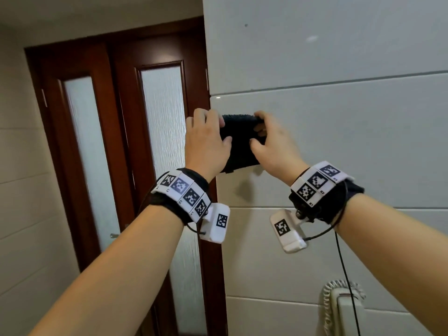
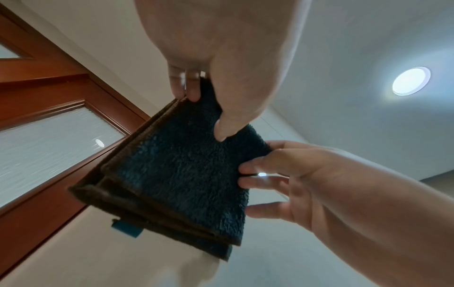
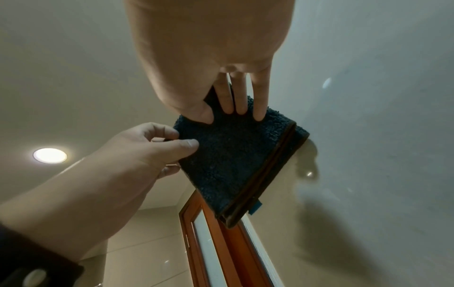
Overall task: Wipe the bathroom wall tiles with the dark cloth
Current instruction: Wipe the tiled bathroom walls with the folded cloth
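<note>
The big pale grey tiled wall (image 1: 339, 141) has a folded dark fluffy cloth (image 1: 238, 144) near its left edge, beside the brown wooden door (image 1: 116, 141). The left hand (image 1: 206, 141) and right hand (image 1: 271, 144) each pinch one side of it.

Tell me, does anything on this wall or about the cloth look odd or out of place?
Little stands out. The white wall tiles carry one small dark speck high up. The dark cloth is neatly folded and held between the left hand and right hand, with no visible damage.
</note>
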A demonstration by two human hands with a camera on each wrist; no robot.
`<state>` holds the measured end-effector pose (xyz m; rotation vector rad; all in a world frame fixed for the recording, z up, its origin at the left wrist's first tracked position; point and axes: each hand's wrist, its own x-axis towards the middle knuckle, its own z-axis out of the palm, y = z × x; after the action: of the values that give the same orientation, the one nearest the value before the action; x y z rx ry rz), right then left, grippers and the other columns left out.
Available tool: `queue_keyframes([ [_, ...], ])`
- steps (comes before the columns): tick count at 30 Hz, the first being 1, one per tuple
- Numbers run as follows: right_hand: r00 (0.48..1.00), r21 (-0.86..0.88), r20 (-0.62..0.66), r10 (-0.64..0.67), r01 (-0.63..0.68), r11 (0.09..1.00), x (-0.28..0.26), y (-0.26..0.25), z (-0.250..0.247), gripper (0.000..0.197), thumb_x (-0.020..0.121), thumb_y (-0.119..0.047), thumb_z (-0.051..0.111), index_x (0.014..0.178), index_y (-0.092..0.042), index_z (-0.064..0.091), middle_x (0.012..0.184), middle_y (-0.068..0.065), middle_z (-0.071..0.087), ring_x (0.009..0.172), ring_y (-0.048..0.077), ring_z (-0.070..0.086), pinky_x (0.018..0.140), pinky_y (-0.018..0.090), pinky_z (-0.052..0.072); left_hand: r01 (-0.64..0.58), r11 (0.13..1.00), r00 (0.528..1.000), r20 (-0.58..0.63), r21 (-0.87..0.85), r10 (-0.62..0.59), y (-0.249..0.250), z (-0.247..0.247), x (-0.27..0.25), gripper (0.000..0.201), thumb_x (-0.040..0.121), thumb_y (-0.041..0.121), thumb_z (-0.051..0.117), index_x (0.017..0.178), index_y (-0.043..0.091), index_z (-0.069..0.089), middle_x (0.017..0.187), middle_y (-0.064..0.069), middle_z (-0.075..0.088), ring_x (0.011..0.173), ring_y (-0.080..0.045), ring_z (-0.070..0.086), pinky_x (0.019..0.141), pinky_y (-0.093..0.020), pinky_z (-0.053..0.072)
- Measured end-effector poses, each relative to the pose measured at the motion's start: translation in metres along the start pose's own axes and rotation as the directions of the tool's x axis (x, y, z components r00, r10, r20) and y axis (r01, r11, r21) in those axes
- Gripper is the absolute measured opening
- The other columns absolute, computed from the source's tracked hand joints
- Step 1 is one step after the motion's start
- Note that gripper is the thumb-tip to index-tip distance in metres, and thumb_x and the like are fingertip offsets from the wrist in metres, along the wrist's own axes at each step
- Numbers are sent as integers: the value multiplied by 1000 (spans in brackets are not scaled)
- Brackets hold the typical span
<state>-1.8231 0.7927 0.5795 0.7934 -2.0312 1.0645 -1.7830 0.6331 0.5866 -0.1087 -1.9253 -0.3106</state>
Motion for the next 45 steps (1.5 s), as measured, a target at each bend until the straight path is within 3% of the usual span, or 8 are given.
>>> queue_keyframes([
  [10, 998, -193, -1, -60, 59, 980, 47, -13, -1, 75, 84, -13, 53, 152, -22, 23, 139, 10, 46, 122, 27, 48, 99, 37, 44, -86, 996, 994, -65, 13, 86, -16, 13, 52, 44, 78, 24, 75, 116, 14, 55, 124, -9, 46, 108, -28, 45, 91, -42, 47],
  [16, 993, -416, 44, -107, 116, 902, 48, 4, 13, 92, 82, -11, 52, 156, -33, 1, 139, 10, 36, 124, 32, 35, 100, 41, 39, -126, 982, 992, 44, 144, 121, -37, 46, 46, 59, 79, 27, 77, 132, 15, 53, 155, -15, 26, 128, -38, 41, 97, -49, 46],
  [23, 984, -468, -16, -175, 147, 871, 54, 10, 20, 87, 83, -11, 54, 156, -32, 10, 158, 12, 14, 131, 34, 32, 105, 43, 39, -163, 973, 984, -42, 162, 172, -42, 56, 45, 70, 79, 29, 75, 142, 19, 47, 156, -16, 23, 125, -33, 45, 92, -45, 48],
  [27, 985, -589, 6, -174, 144, 795, 60, 10, 22, 80, 83, -13, 56, 155, -27, 22, 162, 13, 9, 130, 37, 31, 108, 41, 33, -215, 966, 970, -85, 143, 229, -43, 55, 48, 54, 80, 22, 71, 131, 19, 55, 143, -15, 37, 116, -32, 49, 89, -44, 48],
  [30, 981, -660, 24, -195, 162, 733, 60, 12, 25, 75, 83, -16, 57, 152, -27, 30, 163, 11, 9, 127, 38, 32, 105, 43, 37, -261, 946, 957, -79, 193, 280, -46, 58, 48, 47, 82, 16, 68, 128, 20, 58, 134, -13, 47, 115, -33, 48, 87, -44, 46],
  [36, 943, -798, 22, -331, 216, 563, 60, 10, 32, 68, 79, -20, 55, 146, -21, 43, 160, 9, 26, 120, 38, 44, 90, 47, 41, -302, 905, 939, -68, 299, 336, -48, 65, 47, 45, 88, 19, 54, 134, 20, 55, 152, -7, 41, 135, -30, 40, 92, -46, 40],
  [39, 927, -826, 40, -373, 241, 509, 64, 9, 34, 64, 81, -25, 49, 144, -16, 45, 158, 8, 30, 133, 36, 39, 97, 46, 37, -313, 902, 933, -83, 298, 351, -47, 67, 51, 44, 87, 18, 52, 131, 17, 55, 153, -8, 41, 138, -28, 39, 94, -46, 39],
  [45, 932, -779, 50, -360, 262, 570, 71, 24, 35, 67, 84, -32, 31, 150, -18, 38, 160, 7, 27, 147, 31, 24, 114, 48, 28, -288, 913, 942, -89, 288, 324, -43, 78, 48, 53, 89, 36, 54, 138, 16, 48, 156, -9, 38, 144, -29, 33, 106, -50, 35],
])
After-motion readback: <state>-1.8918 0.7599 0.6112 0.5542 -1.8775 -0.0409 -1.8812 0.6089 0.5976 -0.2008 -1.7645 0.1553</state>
